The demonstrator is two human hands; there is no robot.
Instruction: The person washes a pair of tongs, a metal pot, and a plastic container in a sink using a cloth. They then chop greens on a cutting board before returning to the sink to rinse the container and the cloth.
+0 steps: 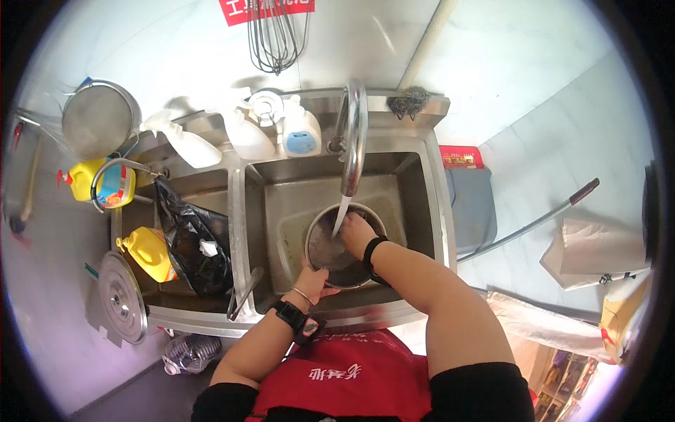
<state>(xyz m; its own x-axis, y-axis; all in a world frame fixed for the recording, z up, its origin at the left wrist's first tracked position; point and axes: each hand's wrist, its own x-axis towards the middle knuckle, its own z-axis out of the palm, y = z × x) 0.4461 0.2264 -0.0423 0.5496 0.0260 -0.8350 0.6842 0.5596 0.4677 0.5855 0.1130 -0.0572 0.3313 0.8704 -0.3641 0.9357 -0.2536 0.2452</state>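
Note:
A round metal pot (pixel 323 246) is in the right basin of the steel sink (pixel 281 169). Water runs into it from the curved faucet (pixel 354 151). My left hand (pixel 313 280) grips the pot's lower left rim, fingers wrapped round its outside. My right hand (pixel 357 233) reaches inside the pot beside the stream; its fingertips are hidden, and whatever they may hold is too unclear to name.
White spray bottles (pixel 190 144) line the back ledge. The left basin holds a black plastic bag (pixel 200 246) and a yellow bottle (pixel 151 253). A metal lid (pixel 123 297) leans at the left. A wire scrubber (pixel 408 103) sits at the back right; a whisk (pixel 276 42) hangs above.

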